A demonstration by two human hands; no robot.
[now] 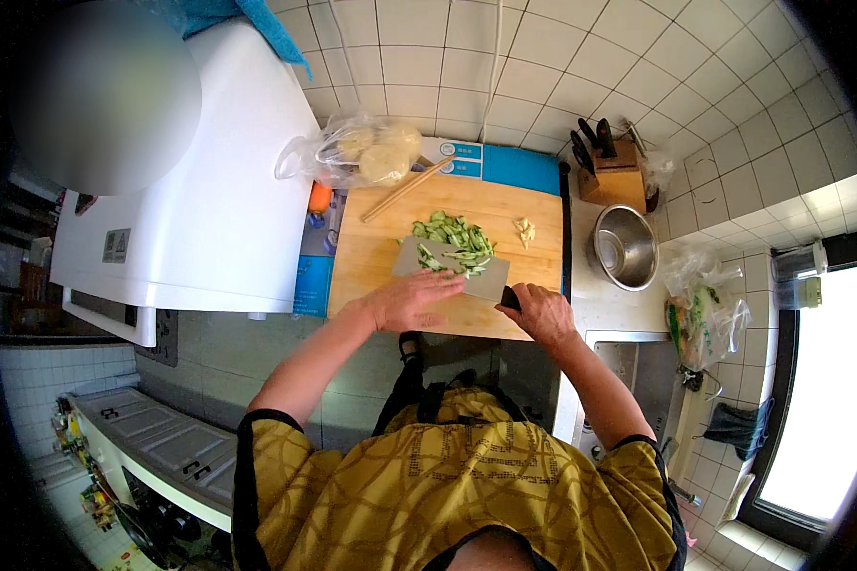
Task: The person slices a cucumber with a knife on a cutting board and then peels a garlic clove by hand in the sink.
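Observation:
My right hand [543, 312] grips the black handle of a kitchen cleaver [490, 280]. The broad blade lies flat, or nearly so, over a wooden cutting board [371, 264], with some green pieces on top of it. Just beyond the blade is a pile of sliced green vegetable [446, 228], which looks like cucumber. My left hand [416, 296] is stretched out palm down at the blade's near side, its fingertips close to the pieces; whether it touches them I cannot tell. Pale peeled garlic pieces [524, 231] sit at the board's right.
Wooden chopsticks [407, 189] lie across the board's far left, beside a clear bag of potato-like vegetables [382, 153]. A white appliance [207, 171] stands left. To the right are a knife block [610, 175], a steel bowl [623, 248] and a sink [632, 378].

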